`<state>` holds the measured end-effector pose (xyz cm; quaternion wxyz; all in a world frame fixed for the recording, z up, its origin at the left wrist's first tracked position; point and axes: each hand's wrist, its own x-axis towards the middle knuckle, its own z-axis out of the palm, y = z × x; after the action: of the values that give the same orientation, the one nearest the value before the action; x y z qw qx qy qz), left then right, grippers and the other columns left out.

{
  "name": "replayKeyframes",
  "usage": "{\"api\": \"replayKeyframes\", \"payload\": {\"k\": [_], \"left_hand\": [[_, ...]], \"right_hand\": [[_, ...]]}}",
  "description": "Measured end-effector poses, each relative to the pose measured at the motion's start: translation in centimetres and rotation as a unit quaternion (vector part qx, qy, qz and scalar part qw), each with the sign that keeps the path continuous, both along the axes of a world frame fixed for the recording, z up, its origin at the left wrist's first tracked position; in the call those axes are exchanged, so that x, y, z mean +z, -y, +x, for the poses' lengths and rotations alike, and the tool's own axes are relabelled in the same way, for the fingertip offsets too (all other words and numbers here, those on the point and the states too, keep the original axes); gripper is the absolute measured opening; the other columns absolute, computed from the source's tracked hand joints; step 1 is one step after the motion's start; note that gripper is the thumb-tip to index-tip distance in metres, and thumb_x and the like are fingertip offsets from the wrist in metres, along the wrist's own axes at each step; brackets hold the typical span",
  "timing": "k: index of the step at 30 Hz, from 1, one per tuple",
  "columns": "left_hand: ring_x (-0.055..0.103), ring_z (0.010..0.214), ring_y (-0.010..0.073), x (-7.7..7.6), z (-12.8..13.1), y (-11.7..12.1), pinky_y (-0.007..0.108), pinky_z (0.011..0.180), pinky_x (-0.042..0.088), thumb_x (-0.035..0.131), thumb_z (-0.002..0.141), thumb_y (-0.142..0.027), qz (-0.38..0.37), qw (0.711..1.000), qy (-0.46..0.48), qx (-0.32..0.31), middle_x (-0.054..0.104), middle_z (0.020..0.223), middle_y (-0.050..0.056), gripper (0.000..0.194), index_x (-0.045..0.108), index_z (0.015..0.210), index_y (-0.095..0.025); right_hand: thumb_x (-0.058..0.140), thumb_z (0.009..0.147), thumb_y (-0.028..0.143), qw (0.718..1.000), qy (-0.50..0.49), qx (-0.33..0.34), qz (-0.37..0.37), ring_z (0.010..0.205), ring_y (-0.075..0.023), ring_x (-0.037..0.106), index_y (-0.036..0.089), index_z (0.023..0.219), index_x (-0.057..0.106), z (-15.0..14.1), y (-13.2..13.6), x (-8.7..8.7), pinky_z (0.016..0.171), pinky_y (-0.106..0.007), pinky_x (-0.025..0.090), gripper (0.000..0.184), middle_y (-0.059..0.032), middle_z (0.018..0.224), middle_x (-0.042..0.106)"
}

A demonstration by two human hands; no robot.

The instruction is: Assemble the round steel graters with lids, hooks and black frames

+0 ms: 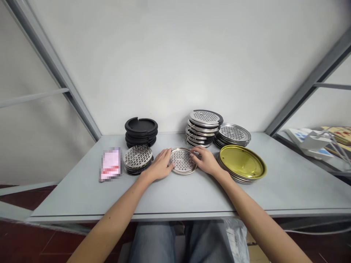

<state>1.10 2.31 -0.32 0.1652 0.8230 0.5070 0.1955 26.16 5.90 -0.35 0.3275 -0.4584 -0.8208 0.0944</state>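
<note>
Our left hand (161, 165) and right hand (205, 159), partly open, at opposite edges of a silver grater disc (182, 161) (it lay flat), whether gripping we couldn't tell.

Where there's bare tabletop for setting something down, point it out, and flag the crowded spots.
Bare tabletop: right of the gold-topped lid stack; in front of the central grater disc, between the forearms; and a smaller gap between the black holders and tall grater stack. Crowded: right rear, behind the lids; and the left hand, beside the small grater discs.
</note>
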Motion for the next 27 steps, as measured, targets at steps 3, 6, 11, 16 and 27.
{"api": "replayKeyframes", "payload": {"k": [3,6,11,16,27], "left_hand": [[0.02,0.145,0.0265,-0.1,0.0,0.0,0.045,0.118,0.021,0.038,0.092,-0.022,0.009,1.0,-0.007,0.008,0.025,0.155,0.018,0.059,0.021,0.148,-0.011],[0.022,0.144,0.0255,-0.1,0.1,0.1,0.045,0.118,0.022,0.037,0.088,-0.012,0.027,1.0,-0.008,0.004,0.027,0.153,0.017,0.06,0.024,0.146,-0.011],[0.027,0.141,0.024,0.2,0.4,0.4,0.047,0.116,0.025,0.039,0.083,-0.007,0.048,0.999,-0.002,-0.024,0.036,0.148,0.013,0.063,0.028,0.144,-0.018],[0.031,0.138,0.0262,1.1,0.6,0.8,0.047,0.115,0.027,0.039,0.094,-0.024,0.055,0.998,-0.002,-0.012,0.041,0.144,0.014,0.048,0.034,0.141,-0.018],[0.028,0.14,0.0316,1.5,0.6,1.4,0.05,0.113,0.026,0.045,0.093,-0.047,0.02,1.0,-0.017,-0.016,0.037,0.147,0.016,0.062,0.029,0.145,-0.018]], "right_hand": [[0.044,0.09,0.022,0.997,0.037,-0.067,0.003,0.102,-0.0238,0.06,0.015,0.105,0.066,0.2,0.2,0.2,0.09,-0.034,0.045,0.027,-0.0109,0.108,0.066],[0.041,0.088,0.015,0.984,0.098,-0.145,-0.012,0.099,-0.0258,0.062,0.013,0.111,0.063,0.3,0.6,0.3,0.084,-0.035,0.046,0.033,-0.0139,0.112,0.066],[0.042,0.081,0.006,0.968,0.168,-0.173,-0.072,0.098,-0.0251,0.064,0.014,0.116,0.062,0.4,0.9,0.2,0.079,-0.031,0.046,0.041,-0.0129,0.111,0.068],[0.044,0.082,0.007,0.979,0.133,-0.138,-0.071,0.099,-0.0218,0.064,0.017,0.117,0.062,0.7,0.6,0.1,0.082,-0.028,0.045,0.041,-0.0088,0.106,0.071],[0.04,0.093,0.019,0.988,0.129,-0.084,-0.008,0.109,-0.024,0.057,0.01,0.119,0.06,0.4,0.0,-0.7,0.095,-0.032,0.042,0.035,-0.0145,0.116,0.065]]}}
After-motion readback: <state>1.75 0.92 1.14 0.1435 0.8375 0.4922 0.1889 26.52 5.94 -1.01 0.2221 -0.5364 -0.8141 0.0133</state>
